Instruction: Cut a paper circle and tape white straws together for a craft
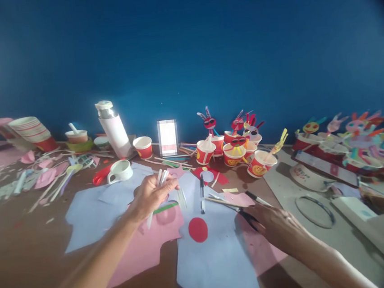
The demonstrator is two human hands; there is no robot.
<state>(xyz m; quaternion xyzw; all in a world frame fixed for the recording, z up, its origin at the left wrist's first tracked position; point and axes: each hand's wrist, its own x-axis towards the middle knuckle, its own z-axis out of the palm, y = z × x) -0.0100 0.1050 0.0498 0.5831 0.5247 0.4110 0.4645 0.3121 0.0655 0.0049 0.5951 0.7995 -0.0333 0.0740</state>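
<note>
My left hand is closed around several thin white strips that look like paper, held above the pink and pale blue sheets. My right hand has its fingers at the dark handles of a pair of scissors, whose blades point away to the left. Its fingertips are partly hidden and blurred. A red paper circle lies on the pale blue sheet between the hands. Just beyond it is a black-and-clear pen. Pink paper spreads beneath my left hand.
A white flask, a white mug and a paper cup stand at the back left. Paper scraps litter the left. Cups with paper creatures stand behind, and more decorated cups are at right beside a tape roll.
</note>
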